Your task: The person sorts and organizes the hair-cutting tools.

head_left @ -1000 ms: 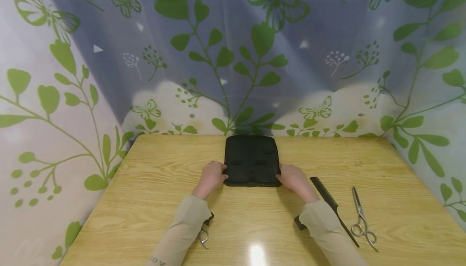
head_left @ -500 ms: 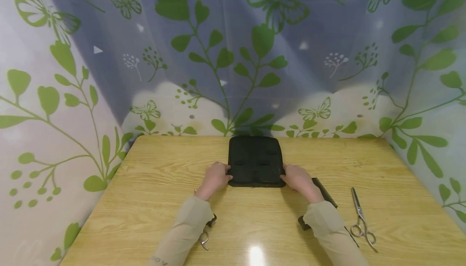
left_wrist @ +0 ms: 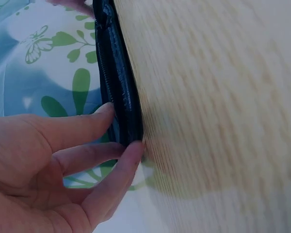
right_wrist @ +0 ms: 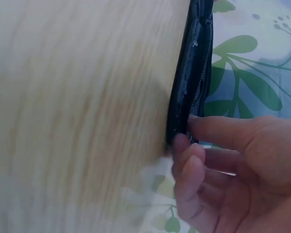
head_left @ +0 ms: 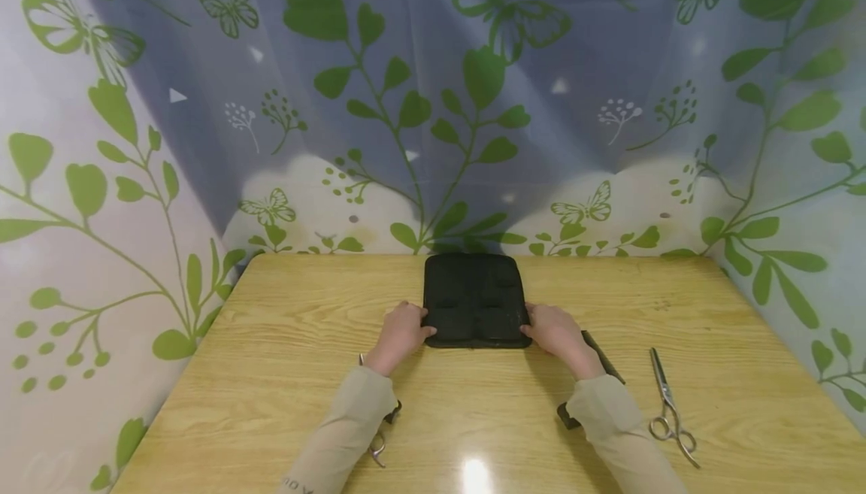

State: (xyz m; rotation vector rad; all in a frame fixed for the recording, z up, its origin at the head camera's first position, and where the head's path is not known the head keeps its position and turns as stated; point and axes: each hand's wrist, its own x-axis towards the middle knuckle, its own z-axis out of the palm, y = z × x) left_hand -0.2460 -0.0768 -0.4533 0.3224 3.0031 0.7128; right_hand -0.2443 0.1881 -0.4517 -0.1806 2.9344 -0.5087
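A flat black zippered case (head_left: 473,298) with small slots on its upper face lies at the back middle of the table. My left hand (head_left: 403,334) pinches its left edge near the front corner; in the left wrist view the thumb is on the zipped rim and the fingertips are at its underside. On the opposite edge, my right hand (head_left: 555,332) grips the case the same way, with the zipper showing beside the thumb in the right wrist view. Thinning scissors (head_left: 661,376) lie to the right of my right forearm. A black comb (head_left: 604,359) is partly hidden under that forearm.
Another pair of scissors (head_left: 379,449) shows its finger ring beside my left forearm, which covers most of it. The wooden table (head_left: 284,374) meets a leaf-patterned curtain (head_left: 352,178) right behind the case, with more cloth along both sides.
Both hands have shifted the case slightly to the right, mostly in the first half second. My right forearm now covers more of the comb. The grip on both edges stays the same.
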